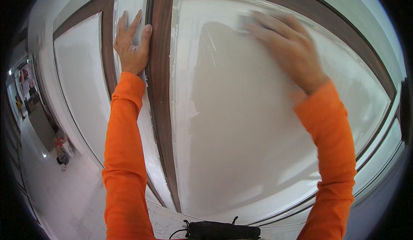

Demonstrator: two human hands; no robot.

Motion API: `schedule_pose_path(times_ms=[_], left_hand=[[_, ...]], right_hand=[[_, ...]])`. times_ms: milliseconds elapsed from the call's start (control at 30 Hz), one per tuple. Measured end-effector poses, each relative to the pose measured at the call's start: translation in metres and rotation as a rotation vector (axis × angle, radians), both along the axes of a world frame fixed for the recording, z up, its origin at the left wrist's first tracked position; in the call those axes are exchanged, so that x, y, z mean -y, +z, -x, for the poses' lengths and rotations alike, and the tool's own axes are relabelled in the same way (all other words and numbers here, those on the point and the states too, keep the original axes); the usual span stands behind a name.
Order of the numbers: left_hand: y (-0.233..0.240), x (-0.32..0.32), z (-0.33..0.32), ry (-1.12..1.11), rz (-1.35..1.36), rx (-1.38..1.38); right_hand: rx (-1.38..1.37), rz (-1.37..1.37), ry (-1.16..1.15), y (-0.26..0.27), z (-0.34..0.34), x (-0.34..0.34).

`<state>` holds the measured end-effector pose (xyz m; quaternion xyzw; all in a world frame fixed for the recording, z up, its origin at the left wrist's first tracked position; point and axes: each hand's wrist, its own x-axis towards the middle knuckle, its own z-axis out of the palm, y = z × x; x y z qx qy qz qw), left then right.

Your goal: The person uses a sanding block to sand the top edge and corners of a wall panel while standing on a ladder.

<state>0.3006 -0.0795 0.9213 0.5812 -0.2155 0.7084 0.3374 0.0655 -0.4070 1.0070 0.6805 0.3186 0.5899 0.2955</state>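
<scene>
My left hand [133, 45] rests with spread fingers on the white upright strip [150, 124] beside the dark brown wood-look frame [161, 88]. My right hand [287, 45] is blurred, at the upper part of the large wall panel [245, 120]. Under its fingertips is a blurred greyish thing [246, 21], perhaps a sanding pad or folded abrasive sheet. The panel has a beige middle and whiter, filler-like bands along its edges, with a few pale streaks near the top.
A narrower white panel [82, 82] in a brown frame stands at the left. Beyond it, a tiled floor [80, 188] runs back to a crouching person [62, 149] and other distant figures. A black pouch-like object [222, 231] is at the bottom edge.
</scene>
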Motion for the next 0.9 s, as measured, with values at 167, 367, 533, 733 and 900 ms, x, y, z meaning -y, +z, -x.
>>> schedule_pose_path(times_ms=[167, 367, 533, 733, 900], left_hand=[[0.003, 0.006, 0.002, -0.065, 0.030, 0.065], [-0.002, 0.008, 0.002, -0.042, 0.005, 0.026], [-0.001, 0.007, -0.001, -0.033, 0.015, 0.024], [-0.001, 0.012, 0.006, -0.054, 0.023, 0.037], [-0.003, 0.008, 0.000, -0.002, 0.005, 0.015]], right_hand=[[0.130, -0.004, -0.083, -0.008, 0.049, 0.056], [0.110, 0.046, -0.010, 0.008, -0.034, -0.035], [0.143, 0.077, -0.118, 0.001, 0.025, 0.020], [0.162, 0.081, -0.102, 0.003, 0.013, 0.015], [0.213, 0.128, -0.108, 0.013, -0.068, -0.088]])
